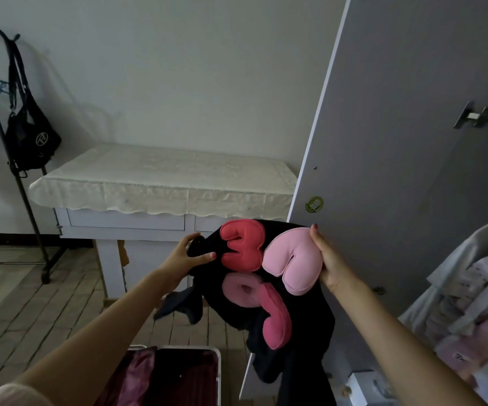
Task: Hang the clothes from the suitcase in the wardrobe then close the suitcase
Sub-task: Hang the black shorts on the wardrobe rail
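Above the open suitcase (190, 373), both hands' fingers (204, 255) pinch a soft black top (292, 326) with puffy pink shapes.

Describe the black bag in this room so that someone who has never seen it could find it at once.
Start from the table with the cream lace cloth against the back wall and look to its left, where a black metal coat stand rises. The black bag hangs by its straps from the stand's top hook. A round white logo on its front sets it apart; nothing else hanging there is clear.
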